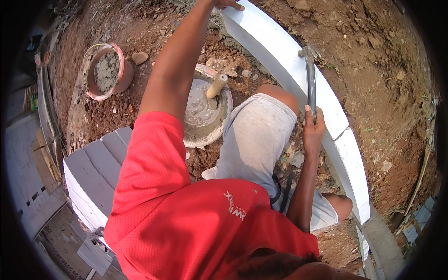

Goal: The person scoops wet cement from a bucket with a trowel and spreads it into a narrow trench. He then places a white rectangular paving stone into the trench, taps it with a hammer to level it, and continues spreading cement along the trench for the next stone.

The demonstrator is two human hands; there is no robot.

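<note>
In my right hand (313, 130) is the dark handle of a hammer (311, 77); the fingers are closed round its lower end. The hammer's head lies over the top of a row of long white blocks (280, 44), which looks curved in this view. A thin joint crosses the row to the right of my right hand. Far ahead, my left hand (227, 3) touches the far end of the row with an outstretched finger, and the picture's upper edge cuts off part of it. Between my left arm and knee, a round tub (229, 109) holds wet grey mortar and a wooden-handled trowel (217, 86).
A reddish bucket (125, 74) of grey mortar stands on the soil at the left. Grey-white blocks (95, 163) are stacked beside my left side. Brown earth (378, 88) with stones lies beyond the row, and a concrete strip (382, 238) at the lower right.
</note>
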